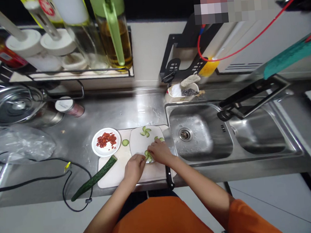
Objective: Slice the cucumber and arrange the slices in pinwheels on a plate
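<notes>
My left hand (135,169) and my right hand (160,152) meet over the near edge of a white squarish plate (136,139). Both have fingers pinched at a small cluster of cucumber slices (149,158). A pinwheel of cucumber slices (145,132) lies at the plate's far side, and more slices, partly hidden by my right hand, lie at its right. The plate rests on a white cutting board (114,175). A single cucumber slice (125,143) sits left of the plate. The cut cucumber (95,178) leans over the board's left edge. A black-handled knife (170,178) lies at the right, its blade partly covered.
A white round plate of chopped red pieces (93,143) stands left of the board. A double sink (201,156) with a black faucet (232,99) is at the right. A black cable (49,178) and plastic bag (20,143) lie left. Bottles and jars fill a rack (68,76).
</notes>
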Motion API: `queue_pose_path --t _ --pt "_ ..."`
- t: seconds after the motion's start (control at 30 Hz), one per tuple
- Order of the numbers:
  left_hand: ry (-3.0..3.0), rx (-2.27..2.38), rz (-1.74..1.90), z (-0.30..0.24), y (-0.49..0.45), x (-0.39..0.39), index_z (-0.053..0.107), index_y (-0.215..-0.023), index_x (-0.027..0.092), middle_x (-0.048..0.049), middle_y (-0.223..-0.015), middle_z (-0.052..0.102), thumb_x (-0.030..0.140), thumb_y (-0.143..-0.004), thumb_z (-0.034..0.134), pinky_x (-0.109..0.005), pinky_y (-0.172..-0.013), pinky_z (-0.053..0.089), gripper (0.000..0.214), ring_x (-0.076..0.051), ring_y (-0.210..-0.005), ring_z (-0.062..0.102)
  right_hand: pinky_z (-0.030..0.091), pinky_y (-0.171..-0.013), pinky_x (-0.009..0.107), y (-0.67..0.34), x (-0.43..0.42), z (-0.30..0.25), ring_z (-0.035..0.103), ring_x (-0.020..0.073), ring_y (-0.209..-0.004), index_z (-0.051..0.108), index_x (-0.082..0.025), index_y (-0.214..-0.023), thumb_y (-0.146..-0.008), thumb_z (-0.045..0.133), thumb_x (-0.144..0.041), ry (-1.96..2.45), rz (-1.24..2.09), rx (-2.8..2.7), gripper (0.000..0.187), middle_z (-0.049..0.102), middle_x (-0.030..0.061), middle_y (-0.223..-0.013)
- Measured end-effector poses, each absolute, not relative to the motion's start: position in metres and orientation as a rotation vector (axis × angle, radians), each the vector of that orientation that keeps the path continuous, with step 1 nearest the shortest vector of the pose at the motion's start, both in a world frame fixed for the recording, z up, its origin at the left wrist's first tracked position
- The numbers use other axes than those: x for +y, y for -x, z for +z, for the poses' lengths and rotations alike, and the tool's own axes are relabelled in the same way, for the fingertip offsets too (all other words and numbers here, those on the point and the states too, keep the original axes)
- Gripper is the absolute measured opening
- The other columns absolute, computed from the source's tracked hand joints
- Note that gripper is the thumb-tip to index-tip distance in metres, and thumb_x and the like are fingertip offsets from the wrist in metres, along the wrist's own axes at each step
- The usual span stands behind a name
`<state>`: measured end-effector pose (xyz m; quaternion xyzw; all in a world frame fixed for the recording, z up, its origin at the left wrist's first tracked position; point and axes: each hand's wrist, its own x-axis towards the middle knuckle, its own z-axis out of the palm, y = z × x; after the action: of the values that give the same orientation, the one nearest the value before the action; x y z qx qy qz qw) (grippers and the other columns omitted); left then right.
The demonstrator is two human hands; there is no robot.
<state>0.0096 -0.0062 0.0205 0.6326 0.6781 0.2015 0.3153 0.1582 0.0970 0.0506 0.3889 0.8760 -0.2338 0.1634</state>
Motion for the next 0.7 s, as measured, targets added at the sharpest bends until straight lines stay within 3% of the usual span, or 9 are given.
queue_pose_path --t 0.2,0.7 --pt "-1.705 1.743 0.507 0.0164 -0.0099 -0.0045 0.064 -0.097 0.021 -0.0041 -0.091 0.065 0.02 -0.083 0.052 -0.028 -0.08 0.046 0.019 -0.016 -0.088 0.059 0.031 -0.083 0.038 -0.1579 0.0965 0.052 0.04 0.0265 -0.109 0.065 -0.023 -0.097 -0.089 0.042 -0.026 -1.116 -0.656 2.492 0.024 0.064 0.008 -0.104" --pt "-1.73 1.645 0.533 0.0177 -0.0079 -0.0058 0.069 -0.091 0.022 -0.0046 -0.091 0.066 0.02 -0.085 0.051 -0.027 -0.081 0.047 0.019 -0.016 -0.089 0.059 0.032 -0.081 0.038 -0.159 0.0942 0.048 0.04 0.0273 -0.109 0.065 -0.021 -0.096 -0.089 0.041 -0.024 -1.11 -0.638 2.535 0.025 0.063 0.0094 -0.102"
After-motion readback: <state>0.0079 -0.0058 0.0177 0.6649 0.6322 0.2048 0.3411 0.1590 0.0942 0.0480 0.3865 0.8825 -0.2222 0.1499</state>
